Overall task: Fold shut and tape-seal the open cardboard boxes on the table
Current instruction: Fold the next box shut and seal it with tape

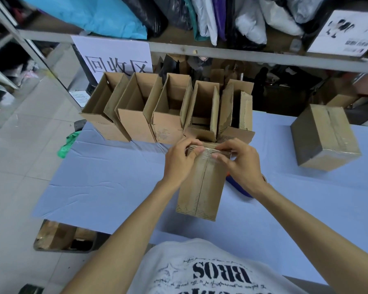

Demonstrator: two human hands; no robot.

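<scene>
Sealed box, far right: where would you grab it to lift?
Probably its two opposite side walls, from above: the sealed box has a flat taped top, no rim to pinch, and stands alone on the table, sides free.

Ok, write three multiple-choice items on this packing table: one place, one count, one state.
1. Where is the taped box?
A) in the back row
B) alone on the table's right side
C) inside another box

2. How many open boxes stand in the back row?
A) three
B) five
C) seven

3. The flaps of the near box, gripped at its far edge by the left hand and right hand, are:
A) upright
B) torn off
C) folded shut

Key: 1 B, it stands apart at the right. 2 B, five open tops sit side by side. 3 C, the flaps meet along a centre seam.
</scene>
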